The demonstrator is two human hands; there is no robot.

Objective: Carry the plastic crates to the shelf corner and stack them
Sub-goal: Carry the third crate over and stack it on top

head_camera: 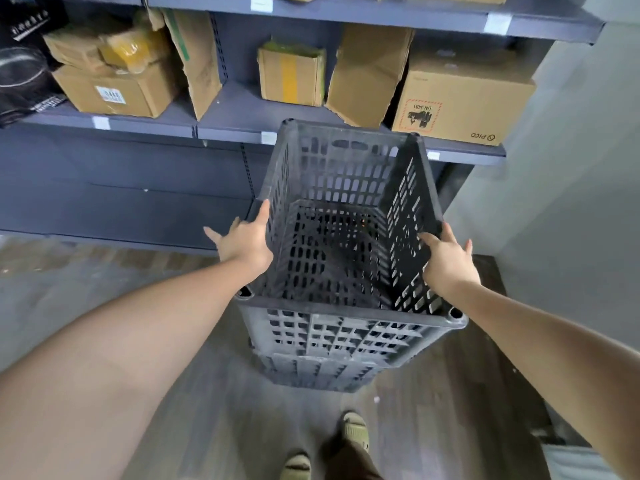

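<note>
A black slotted plastic crate (349, 311) sits on top of a second black crate (311, 374), of which only the lower front shows. The stack stands on the floor in front of the shelf's right end, beside the wall. My left hand (246, 242) touches the upper crate's left rim, thumb lying along the edge and fingers spread outward. My right hand (448, 261) rests on the right rim, thumb just inside the wall and fingers straight. The upper crate holds nothing.
A dark grey shelf unit (235, 129) carries several cardboard boxes, among them a large one (464, 98) at the right end. A grey wall (568, 168) closes the right side. My feet in olive slippers (355, 431) stand on the wood-look floor behind the stack.
</note>
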